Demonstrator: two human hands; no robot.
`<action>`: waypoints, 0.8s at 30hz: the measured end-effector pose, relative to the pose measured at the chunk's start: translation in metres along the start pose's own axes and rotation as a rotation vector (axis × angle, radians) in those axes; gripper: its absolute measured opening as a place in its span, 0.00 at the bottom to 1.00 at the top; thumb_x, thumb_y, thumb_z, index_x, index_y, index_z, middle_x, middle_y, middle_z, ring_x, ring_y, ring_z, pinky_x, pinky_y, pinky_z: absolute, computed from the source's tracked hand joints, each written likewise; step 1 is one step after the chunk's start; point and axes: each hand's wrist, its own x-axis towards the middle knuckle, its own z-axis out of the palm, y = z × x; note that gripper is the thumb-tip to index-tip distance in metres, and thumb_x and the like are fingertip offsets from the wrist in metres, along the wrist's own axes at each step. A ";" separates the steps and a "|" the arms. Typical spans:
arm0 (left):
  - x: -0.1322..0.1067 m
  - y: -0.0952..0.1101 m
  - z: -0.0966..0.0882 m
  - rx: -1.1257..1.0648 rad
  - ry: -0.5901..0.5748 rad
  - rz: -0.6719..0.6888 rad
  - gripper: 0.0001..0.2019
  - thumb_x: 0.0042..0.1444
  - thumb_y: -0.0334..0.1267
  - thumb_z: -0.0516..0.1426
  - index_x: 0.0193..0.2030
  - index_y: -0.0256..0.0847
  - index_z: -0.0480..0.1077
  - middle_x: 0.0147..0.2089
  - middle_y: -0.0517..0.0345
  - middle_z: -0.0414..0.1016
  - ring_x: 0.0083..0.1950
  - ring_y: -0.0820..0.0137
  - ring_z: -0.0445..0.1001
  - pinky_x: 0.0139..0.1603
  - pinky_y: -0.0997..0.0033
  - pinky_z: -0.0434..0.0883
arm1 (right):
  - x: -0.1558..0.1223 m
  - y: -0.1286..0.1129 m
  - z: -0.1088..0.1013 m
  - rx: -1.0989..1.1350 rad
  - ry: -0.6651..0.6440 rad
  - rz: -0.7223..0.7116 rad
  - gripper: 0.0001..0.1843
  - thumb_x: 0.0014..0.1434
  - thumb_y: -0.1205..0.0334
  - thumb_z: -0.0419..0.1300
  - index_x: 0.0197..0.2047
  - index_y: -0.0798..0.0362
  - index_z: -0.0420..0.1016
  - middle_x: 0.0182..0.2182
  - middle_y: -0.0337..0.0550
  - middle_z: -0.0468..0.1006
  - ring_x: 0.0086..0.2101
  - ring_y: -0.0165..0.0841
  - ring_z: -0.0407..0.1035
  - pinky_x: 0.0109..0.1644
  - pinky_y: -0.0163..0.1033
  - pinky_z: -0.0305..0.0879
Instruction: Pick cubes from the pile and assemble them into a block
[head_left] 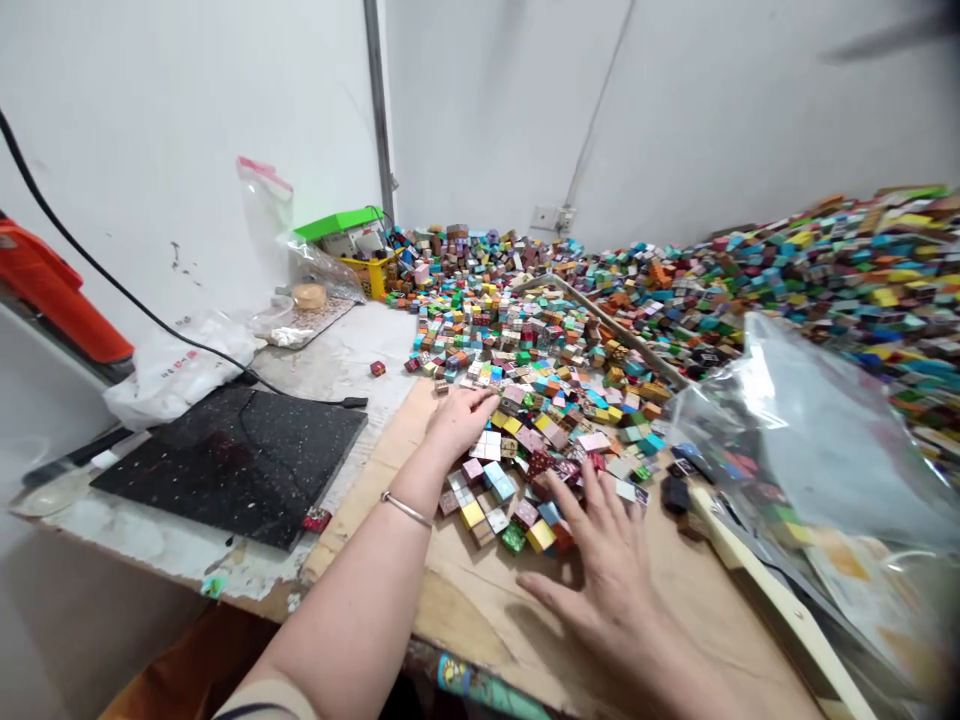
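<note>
My left hand (459, 418) reaches over the near part of a heap of small coloured cube-shaped blocks (525, 335). Its fingers extend forward and right, with the tips at the blocks. A bangle circles that wrist. My right hand (607, 540) is open above the board, fingers spread and thumb held apart. Its fingertips are over dark red blocks (541, 462) at the front of the heap. Between the hands lies a looser cluster, including a white block (487, 444), a light blue block (499, 482), a yellow block (540, 535) and a green block (513, 538).
A brown board (457, 600) covers the near tabletop. To the left are a black speckled slab (240, 460), a black cable (172, 325) and a white plastic bag (184, 365). Clear plastic bags (810, 420) and a cream-coloured bar (780, 600) lie right. More blocks pile against the wall.
</note>
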 end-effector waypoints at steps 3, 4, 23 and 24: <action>-0.008 0.004 0.002 0.035 -0.066 0.047 0.25 0.44 0.57 0.52 0.45 0.46 0.72 0.51 0.58 0.72 0.52 0.77 0.68 0.65 0.75 0.64 | -0.002 -0.006 0.017 -0.069 0.030 0.027 0.43 0.49 0.37 0.52 0.65 0.39 0.46 0.65 0.51 0.37 0.62 0.53 0.36 0.57 0.67 0.40; -0.011 0.006 0.002 0.043 -0.089 0.063 0.24 0.44 0.57 0.52 0.45 0.46 0.71 0.51 0.59 0.71 0.52 0.76 0.68 0.65 0.73 0.63 | 0.001 -0.003 0.019 -0.082 0.027 0.041 0.41 0.50 0.39 0.52 0.65 0.39 0.47 0.65 0.51 0.40 0.62 0.52 0.37 0.58 0.65 0.40; -0.014 0.007 -0.008 -0.183 -0.014 -0.046 0.32 0.45 0.63 0.45 0.36 0.34 0.72 0.30 0.60 0.73 0.27 0.87 0.58 0.34 0.85 0.60 | 0.016 0.004 0.004 -0.131 0.011 0.112 0.41 0.53 0.40 0.51 0.66 0.45 0.45 0.64 0.56 0.40 0.62 0.53 0.38 0.56 0.66 0.43; -0.012 0.004 -0.010 -0.194 0.028 -0.054 0.33 0.45 0.63 0.45 0.37 0.34 0.72 0.29 0.60 0.72 0.26 0.87 0.58 0.34 0.85 0.59 | 0.015 -0.003 -0.001 -0.117 0.044 0.089 0.40 0.54 0.41 0.51 0.66 0.47 0.45 0.64 0.56 0.39 0.62 0.53 0.37 0.56 0.65 0.43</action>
